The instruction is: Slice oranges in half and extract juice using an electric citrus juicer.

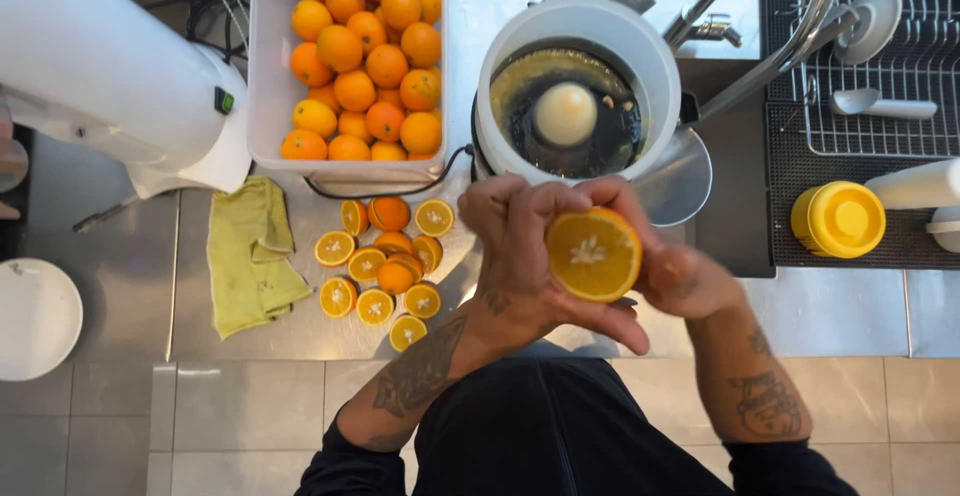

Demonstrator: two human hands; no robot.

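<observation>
Both of my hands hold one orange half (593,253), cut face up, just in front of the white citrus juicer (660,66). My left hand (515,231) cups the half from the left and below, with fingers curled under it. My right hand (685,276) grips its right side. The juicer's pale reamer cone (565,113) stands bare in a dark bowl with pulp and seeds. Several more orange halves (385,261) lie on the steel counter to the left of my hands.
A white bin of whole oranges (365,56) stands behind the halves. A yellow-green cloth (250,256) lies left of them. A white stand mixer (110,66) and white plate (35,318) are far left. A yellow lid (838,219) and dish rack (880,56) sit right.
</observation>
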